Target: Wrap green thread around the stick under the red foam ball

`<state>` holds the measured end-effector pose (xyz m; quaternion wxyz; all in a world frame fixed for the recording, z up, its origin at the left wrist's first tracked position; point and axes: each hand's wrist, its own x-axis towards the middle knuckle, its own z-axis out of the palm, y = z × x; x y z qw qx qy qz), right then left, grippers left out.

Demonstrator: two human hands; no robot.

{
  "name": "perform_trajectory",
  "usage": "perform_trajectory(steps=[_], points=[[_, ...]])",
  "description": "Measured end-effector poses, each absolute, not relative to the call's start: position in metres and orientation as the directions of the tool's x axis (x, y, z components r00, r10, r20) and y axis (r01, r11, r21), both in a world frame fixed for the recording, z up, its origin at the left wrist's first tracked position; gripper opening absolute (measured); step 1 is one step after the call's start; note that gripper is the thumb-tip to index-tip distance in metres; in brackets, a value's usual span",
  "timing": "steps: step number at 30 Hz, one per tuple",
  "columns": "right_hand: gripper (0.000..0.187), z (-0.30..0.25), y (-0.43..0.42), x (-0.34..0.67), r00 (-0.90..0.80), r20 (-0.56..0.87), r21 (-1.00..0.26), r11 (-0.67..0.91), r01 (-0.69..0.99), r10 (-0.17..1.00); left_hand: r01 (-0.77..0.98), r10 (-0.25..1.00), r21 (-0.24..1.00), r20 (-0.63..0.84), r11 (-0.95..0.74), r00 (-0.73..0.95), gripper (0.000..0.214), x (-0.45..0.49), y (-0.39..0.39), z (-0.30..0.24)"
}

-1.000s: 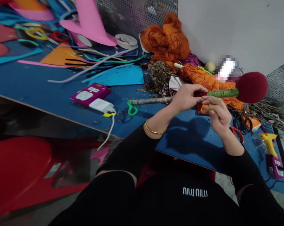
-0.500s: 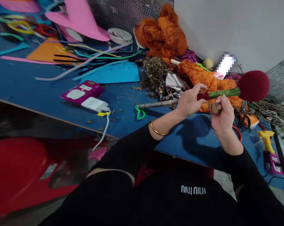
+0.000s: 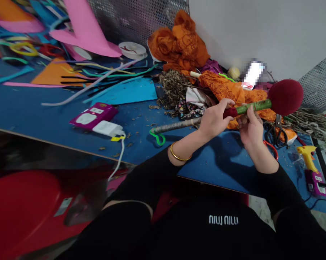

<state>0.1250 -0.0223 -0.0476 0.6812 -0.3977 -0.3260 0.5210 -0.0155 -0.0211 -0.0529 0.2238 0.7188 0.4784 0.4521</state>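
Note:
I hold a long craft stick [image 3: 176, 126] almost level above the blue table [image 3: 44, 104]. Its right end carries a dark red padded ball [image 3: 285, 96], and the section beside the ball is wrapped in green [image 3: 256, 106]. My left hand [image 3: 214, 117] is closed around the stick where the red and green wrapping meet. My right hand [image 3: 250, 126] is closed under the green section, fingers pinching at it; whether it also holds a small roll I cannot tell. A green loop [image 3: 157, 137] hangs at the stick's bare left end.
Orange cloth [image 3: 179, 43] and dried plant bits [image 3: 173, 85] lie behind the hands. Scissors [image 3: 276, 133] and a yellow glue gun [image 3: 307, 156] sit at the right. A purple power strip [image 3: 94, 113] with a white charger [image 3: 106, 128], foam strips and pink foam sheets [image 3: 84, 29] lie left. A red stool [image 3: 19, 206] stands below left.
The right hand has risen from below the stick up against the green section. The stick's ball end has tilted slightly upward. The camera view has shifted a little.

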Motion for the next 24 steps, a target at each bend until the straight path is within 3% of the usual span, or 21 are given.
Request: perform_trajectory(steps=[4,6,8,10,13,16,19,24], points=[[0.029,-0.051,-0.018,0.130,0.268,0.143,-0.881,0.246,-0.405,0.953,0.549,0.910,0.727,0.314,-0.414,0.271,0.050,-0.033,-0.011,-0.048],[0.033,-0.052,-0.014,0.133,0.265,0.163,-0.879,0.262,-0.399,0.950,0.527,0.895,0.734,0.264,-0.427,0.359,0.044,-0.044,-0.003,-0.049],[0.035,-0.054,-0.012,0.136,0.268,0.160,-0.879,0.260,-0.399,0.950,0.487,0.884,0.755,0.269,-0.439,0.381,0.051,-0.051,0.002,-0.051],[0.035,-0.055,-0.010,0.136,0.274,0.149,-0.876,0.255,-0.410,0.950,0.482,0.873,0.729,0.380,-0.486,0.305,0.055,-0.051,0.003,-0.053],[0.034,-0.056,-0.011,0.133,0.284,0.141,-0.863,0.259,-0.433,0.948,0.549,0.751,0.569,0.635,-0.612,0.180,0.049,-0.039,-0.005,-0.056],[0.033,-0.056,-0.013,0.128,0.306,0.136,-0.863,0.265,-0.431,0.942,0.629,0.641,0.379,0.724,-0.679,0.256,0.069,-0.020,-0.014,-0.062],[0.038,-0.057,-0.014,0.125,0.323,0.133,-0.859,0.272,-0.434,0.937,0.705,0.663,0.302,0.680,-0.642,0.312,0.083,-0.008,-0.016,-0.070],[0.034,-0.058,-0.015,0.123,0.327,0.127,-0.871,0.262,-0.415,0.937,0.749,0.812,0.387,0.478,-0.538,0.336,0.060,-0.011,-0.009,-0.071]])
